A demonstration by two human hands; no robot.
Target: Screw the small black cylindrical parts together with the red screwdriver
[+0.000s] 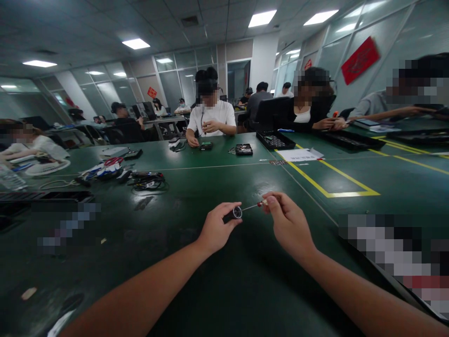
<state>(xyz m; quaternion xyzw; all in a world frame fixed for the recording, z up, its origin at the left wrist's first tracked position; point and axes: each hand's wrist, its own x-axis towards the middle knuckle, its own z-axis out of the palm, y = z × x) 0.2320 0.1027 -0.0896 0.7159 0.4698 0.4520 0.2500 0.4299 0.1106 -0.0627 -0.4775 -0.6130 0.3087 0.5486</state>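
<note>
Black round part (pixel 237 213) sits in our left hand (pixel 215 228), over the green bench (pixel 189 187); our right hand (pixel 292 224) grips a screwdriver (pixel 260 204). We should hold both still and line them up straight.

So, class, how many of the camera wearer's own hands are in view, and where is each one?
2: the left hand, below the picture's centre, holds a black cylindrical part; the right hand, further right, holds a screwdriver pointing toward it.
</note>
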